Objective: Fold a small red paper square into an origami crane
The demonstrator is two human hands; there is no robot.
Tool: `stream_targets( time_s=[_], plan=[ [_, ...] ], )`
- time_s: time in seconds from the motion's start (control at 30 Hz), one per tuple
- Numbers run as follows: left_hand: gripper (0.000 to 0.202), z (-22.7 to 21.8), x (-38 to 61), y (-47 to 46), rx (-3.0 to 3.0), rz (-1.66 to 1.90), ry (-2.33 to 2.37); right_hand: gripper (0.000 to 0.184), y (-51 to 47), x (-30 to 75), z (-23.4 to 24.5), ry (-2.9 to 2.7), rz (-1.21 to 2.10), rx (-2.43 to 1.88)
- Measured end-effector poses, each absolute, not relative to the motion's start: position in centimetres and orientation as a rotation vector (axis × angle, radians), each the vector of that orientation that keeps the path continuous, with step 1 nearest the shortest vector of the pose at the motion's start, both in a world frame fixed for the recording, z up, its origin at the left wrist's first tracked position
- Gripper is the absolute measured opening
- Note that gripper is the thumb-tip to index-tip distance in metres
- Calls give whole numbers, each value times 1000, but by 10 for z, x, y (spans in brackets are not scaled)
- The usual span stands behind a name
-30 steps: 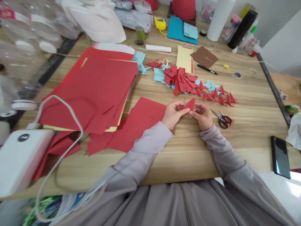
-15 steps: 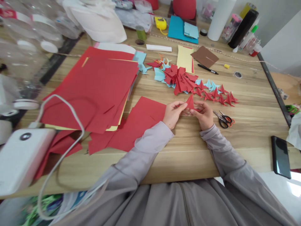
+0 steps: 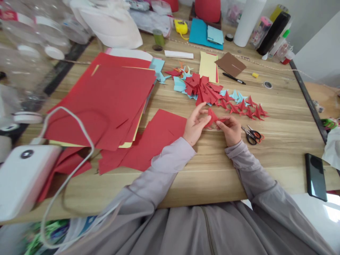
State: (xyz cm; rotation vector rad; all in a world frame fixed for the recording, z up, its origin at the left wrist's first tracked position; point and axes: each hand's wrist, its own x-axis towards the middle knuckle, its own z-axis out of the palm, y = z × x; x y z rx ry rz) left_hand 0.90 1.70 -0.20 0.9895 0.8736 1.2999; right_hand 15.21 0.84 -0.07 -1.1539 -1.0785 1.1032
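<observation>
A small folded red paper piece is held between both hands just above the wooden table. My left hand pinches its left side, with some fingers raised. My right hand grips its right side with curled fingers. Just behind the hands lies a heap of finished red and light-blue folded paper shapes, trailing to the right in a row. A few red paper squares lie to the left of my left hand.
A big stack of red sheets covers the left half. Orange-handled scissors lie right of my right hand; a black phone sits at the right edge. A white device with a cable is near left. Bottles, a pen and paper clutter the back.
The red piece has been turned and lowered between the hands; its point stood upward half a second ago. My left fingers have lifted and spread a little. The hands stay in the same place.
</observation>
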Motion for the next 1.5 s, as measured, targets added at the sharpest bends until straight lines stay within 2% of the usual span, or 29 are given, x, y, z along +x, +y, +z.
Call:
stream_targets(
  time_s=[0.1,0.27,0.33,0.53,0.87,1.17,1.5],
  plan=[
    [60,-4,9,17,1114,1275,866,31,8,152,-1,-1107,1098,-1154],
    [28,-4,9,17,1162,1236,939,23,8,154,-5,-1167,1033,-1131],
    [22,-1,10,16,1095,1198,965,19,8,155,-6,-1216,987,-1115],
    [26,4,12,17,887,1198,999,6,7,155,-9,-1392,832,-1024],
    [36,5,11,18,784,1159,898,15,4,159,-7,-1661,449,-983],
    [35,10,5,22,634,1161,804,19,1,155,-6,-1731,461,-1006],
    [38,9,5,20,739,1138,833,13,-3,155,-5,-1747,573,-1089]
  ],
)
